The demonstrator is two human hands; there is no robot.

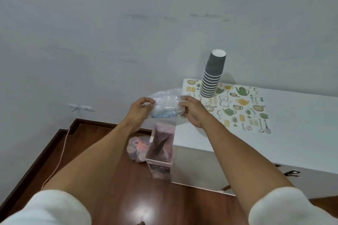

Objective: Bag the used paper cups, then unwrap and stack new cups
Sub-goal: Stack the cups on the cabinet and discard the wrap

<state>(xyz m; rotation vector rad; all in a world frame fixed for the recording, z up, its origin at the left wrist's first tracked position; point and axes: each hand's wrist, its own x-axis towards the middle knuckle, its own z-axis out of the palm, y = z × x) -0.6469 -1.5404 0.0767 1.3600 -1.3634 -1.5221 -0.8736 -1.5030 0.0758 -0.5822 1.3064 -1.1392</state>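
Both my hands hold a crumpled clear plastic wrapper [165, 105] in the air beside the white table's left end. My left hand [140, 109] pinches its left side and my right hand [192, 110] pinches its right side. A stack of grey paper cups [212, 76], turned upside down, stands on the patterned mat [237, 107] at the table's far left corner. On the floor below my hands lies a tied clear bag of cups [136, 149] with pink ties.
A pink-lined bin [161, 149] stands on the wooden floor against the side of the white table [296, 133]. A white cable [60, 153] runs down the floor from a wall socket [81, 107]. The grey wall is close behind.
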